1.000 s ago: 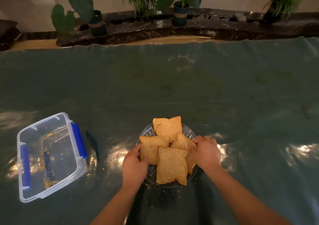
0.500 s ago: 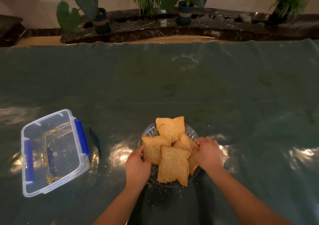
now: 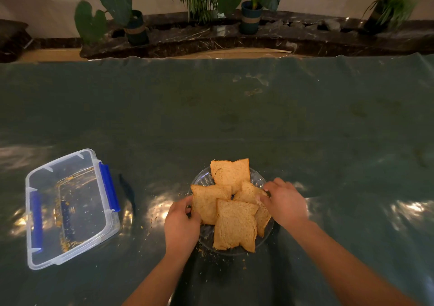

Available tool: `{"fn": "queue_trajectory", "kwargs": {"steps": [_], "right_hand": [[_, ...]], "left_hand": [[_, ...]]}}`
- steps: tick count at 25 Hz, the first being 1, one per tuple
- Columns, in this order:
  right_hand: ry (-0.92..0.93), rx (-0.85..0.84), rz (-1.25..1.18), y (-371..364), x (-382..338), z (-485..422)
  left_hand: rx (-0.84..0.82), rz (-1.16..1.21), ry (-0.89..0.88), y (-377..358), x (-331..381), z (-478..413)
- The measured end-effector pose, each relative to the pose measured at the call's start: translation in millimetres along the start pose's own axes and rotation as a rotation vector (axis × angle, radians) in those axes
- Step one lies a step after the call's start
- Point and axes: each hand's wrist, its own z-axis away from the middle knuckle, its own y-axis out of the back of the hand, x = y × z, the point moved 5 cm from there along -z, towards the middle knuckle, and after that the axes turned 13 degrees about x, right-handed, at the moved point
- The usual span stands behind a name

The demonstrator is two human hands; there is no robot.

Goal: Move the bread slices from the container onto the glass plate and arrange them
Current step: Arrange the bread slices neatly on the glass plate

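Observation:
Several brown bread slices (image 3: 234,223) lie overlapping on a round glass plate (image 3: 203,176) near the table's front edge. My left hand (image 3: 180,227) is at the plate's left side, fingers on the edge of the left slice (image 3: 207,203). My right hand (image 3: 285,203) is at the plate's right side, fingertips pinching the right slice (image 3: 249,191). A clear plastic container (image 3: 70,208) with blue clips stands open at the left; it holds only crumbs.
The table wears a shiny dark green cover (image 3: 234,117). Crumbs are scattered around the plate. Beyond the far edge runs a dark marble ledge (image 3: 234,38) with several potted plants.
My right hand has shifted slightly, its fingers now gripping the right slice nearer the plate's centre. My left hand stays on the left slice. The view has drifted a little.

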Motion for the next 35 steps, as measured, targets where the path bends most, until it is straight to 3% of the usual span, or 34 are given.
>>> {"fn": "queue_trajectory", "kwargs": {"steps": [3,6,10,14,19,35], "right_hand": [[-0.021,0.079,-0.061,4.8,-9.4,-14.1],[-0.157,0.006,-0.235,-3.9,-28.3,-40.3],[-0.039,-0.089,-0.146,-17.0,-47.2,-66.2],[0.037,-0.027,-0.151,-19.8,-44.8,-75.2],[-0.136,-0.003,-0.242,-18.1,-22.8,-71.3],[-0.04,-0.062,-0.313,-9.9,-25.0,-70.2]], "left_hand": [[0.047,-0.165,-0.2,-0.5,15.8,-7.2],[0.004,-0.327,-0.487,-16.0,45.8,-22.6],[-0.166,-0.547,-0.564,-37.8,46.9,-41.5],[-0.155,-0.634,-0.644,-40.6,36.8,-44.9],[-0.13,-0.563,-0.601,-40.7,33.1,-49.3],[-0.09,-0.485,-0.489,-43.2,37.5,-50.8]]}}
